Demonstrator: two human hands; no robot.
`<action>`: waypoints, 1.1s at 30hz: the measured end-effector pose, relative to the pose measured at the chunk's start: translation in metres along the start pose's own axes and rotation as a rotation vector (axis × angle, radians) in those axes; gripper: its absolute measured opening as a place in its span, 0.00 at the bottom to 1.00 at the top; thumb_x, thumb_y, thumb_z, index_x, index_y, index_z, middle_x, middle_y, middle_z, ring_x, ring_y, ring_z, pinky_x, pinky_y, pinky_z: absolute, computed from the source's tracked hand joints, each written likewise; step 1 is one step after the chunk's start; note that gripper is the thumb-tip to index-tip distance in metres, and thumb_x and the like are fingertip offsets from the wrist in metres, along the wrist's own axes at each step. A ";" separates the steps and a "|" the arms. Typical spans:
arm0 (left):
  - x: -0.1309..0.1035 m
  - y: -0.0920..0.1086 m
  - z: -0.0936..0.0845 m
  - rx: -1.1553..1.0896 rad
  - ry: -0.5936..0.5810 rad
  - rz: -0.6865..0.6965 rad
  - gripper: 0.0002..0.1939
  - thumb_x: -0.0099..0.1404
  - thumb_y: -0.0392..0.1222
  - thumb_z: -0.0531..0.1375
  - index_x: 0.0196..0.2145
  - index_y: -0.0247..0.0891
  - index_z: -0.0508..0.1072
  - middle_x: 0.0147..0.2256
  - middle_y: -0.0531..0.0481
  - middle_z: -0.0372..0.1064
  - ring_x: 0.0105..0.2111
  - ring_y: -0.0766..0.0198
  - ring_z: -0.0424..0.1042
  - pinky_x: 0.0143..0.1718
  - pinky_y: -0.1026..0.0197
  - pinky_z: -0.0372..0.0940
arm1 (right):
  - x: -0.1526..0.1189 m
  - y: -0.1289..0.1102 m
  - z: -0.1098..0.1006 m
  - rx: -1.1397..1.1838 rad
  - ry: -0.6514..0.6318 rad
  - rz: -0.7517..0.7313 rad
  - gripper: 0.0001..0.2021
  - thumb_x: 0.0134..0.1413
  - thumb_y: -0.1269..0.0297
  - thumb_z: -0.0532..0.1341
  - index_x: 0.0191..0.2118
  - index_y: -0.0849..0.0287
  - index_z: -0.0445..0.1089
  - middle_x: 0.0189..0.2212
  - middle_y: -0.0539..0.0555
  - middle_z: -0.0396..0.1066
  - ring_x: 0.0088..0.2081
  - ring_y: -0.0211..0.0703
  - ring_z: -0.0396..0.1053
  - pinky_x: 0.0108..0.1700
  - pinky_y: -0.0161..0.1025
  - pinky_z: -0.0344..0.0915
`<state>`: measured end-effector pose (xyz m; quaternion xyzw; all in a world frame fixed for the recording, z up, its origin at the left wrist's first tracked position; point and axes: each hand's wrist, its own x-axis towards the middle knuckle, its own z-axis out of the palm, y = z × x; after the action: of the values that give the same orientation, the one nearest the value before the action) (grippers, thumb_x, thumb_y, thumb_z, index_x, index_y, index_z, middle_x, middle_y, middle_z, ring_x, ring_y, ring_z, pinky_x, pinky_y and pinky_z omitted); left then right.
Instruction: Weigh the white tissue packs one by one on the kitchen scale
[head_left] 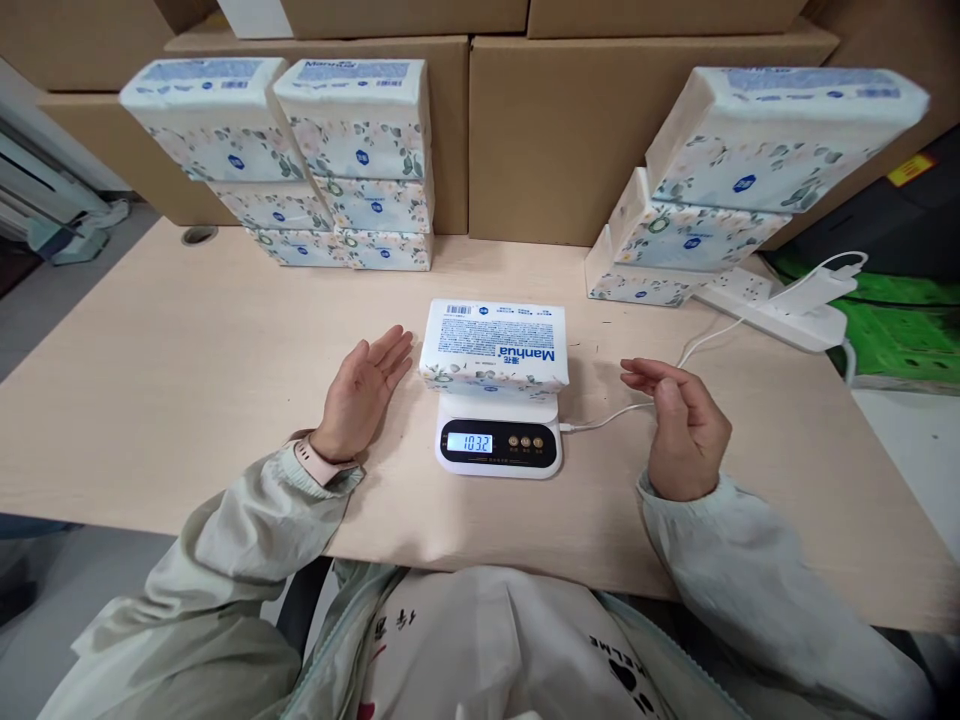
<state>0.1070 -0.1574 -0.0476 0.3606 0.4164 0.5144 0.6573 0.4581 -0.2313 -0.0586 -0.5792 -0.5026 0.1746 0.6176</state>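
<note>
A white tissue pack [495, 345] with blue print and a floral edge rests on the plate of a white kitchen scale [499, 465]. The scale's lit display [470, 443] appears to read 103.2. To the left of the pack, my left hand [364, 390] lies palm up, fingers stretched out and holding nothing. My right hand [681, 425] is to the right of the scale, apart from the pack, its fingers extended and nothing in its grasp. A white cable [607, 418] runs from the scale's right side and passes behind my right hand.
Two adjoining stacks of tissue packs [360, 205] stand at the back left. Another stack [697, 235] is at the back right, beside a white power strip [795, 315]. Cardboard boxes [540, 140] line the table's rear edge. Something green [907, 325] lies at far right.
</note>
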 end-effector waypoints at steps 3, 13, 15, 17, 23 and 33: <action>0.000 0.001 0.001 0.006 -0.001 0.001 0.26 0.71 0.65 0.64 0.54 0.45 0.85 0.67 0.48 0.73 0.76 0.49 0.60 0.80 0.44 0.52 | 0.000 -0.001 -0.001 -0.010 0.000 -0.006 0.17 0.73 0.48 0.61 0.48 0.51 0.83 0.45 0.56 0.85 0.44 0.48 0.82 0.53 0.52 0.78; -0.003 0.004 0.004 0.041 0.004 0.006 0.27 0.72 0.65 0.62 0.55 0.43 0.85 0.67 0.46 0.73 0.76 0.47 0.61 0.79 0.43 0.52 | 0.001 -0.003 -0.002 -0.021 -0.014 -0.028 0.16 0.73 0.49 0.61 0.47 0.52 0.83 0.44 0.55 0.85 0.43 0.48 0.83 0.51 0.50 0.80; -0.003 0.003 0.004 0.049 0.005 0.012 0.28 0.72 0.65 0.62 0.55 0.42 0.84 0.67 0.45 0.73 0.75 0.47 0.61 0.79 0.43 0.53 | 0.001 -0.003 -0.002 -0.023 -0.017 -0.029 0.16 0.73 0.49 0.61 0.47 0.52 0.84 0.44 0.55 0.85 0.43 0.48 0.83 0.51 0.50 0.80; -0.003 0.003 0.004 0.059 0.004 0.016 0.28 0.72 0.66 0.61 0.55 0.42 0.84 0.67 0.44 0.73 0.75 0.46 0.61 0.78 0.43 0.53 | 0.000 -0.003 -0.001 -0.021 -0.019 -0.027 0.16 0.73 0.49 0.61 0.47 0.51 0.83 0.44 0.55 0.85 0.43 0.47 0.83 0.51 0.50 0.79; -0.003 0.004 0.003 0.087 0.012 0.032 0.27 0.70 0.67 0.62 0.51 0.44 0.85 0.64 0.44 0.76 0.74 0.44 0.63 0.77 0.41 0.54 | -0.002 -0.005 -0.001 -0.020 -0.030 -0.013 0.17 0.73 0.48 0.61 0.46 0.52 0.83 0.44 0.56 0.84 0.44 0.47 0.83 0.52 0.50 0.80; -0.009 0.019 0.032 0.373 -0.094 0.237 0.29 0.74 0.65 0.62 0.54 0.39 0.86 0.62 0.43 0.78 0.71 0.41 0.68 0.78 0.41 0.52 | -0.003 0.003 0.020 0.115 -0.577 -0.007 0.40 0.66 0.43 0.68 0.78 0.41 0.57 0.77 0.56 0.61 0.76 0.56 0.64 0.77 0.64 0.63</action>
<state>0.1284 -0.1635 -0.0160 0.5457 0.4280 0.4847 0.5330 0.4416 -0.2224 -0.0656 -0.4679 -0.6487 0.3584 0.4815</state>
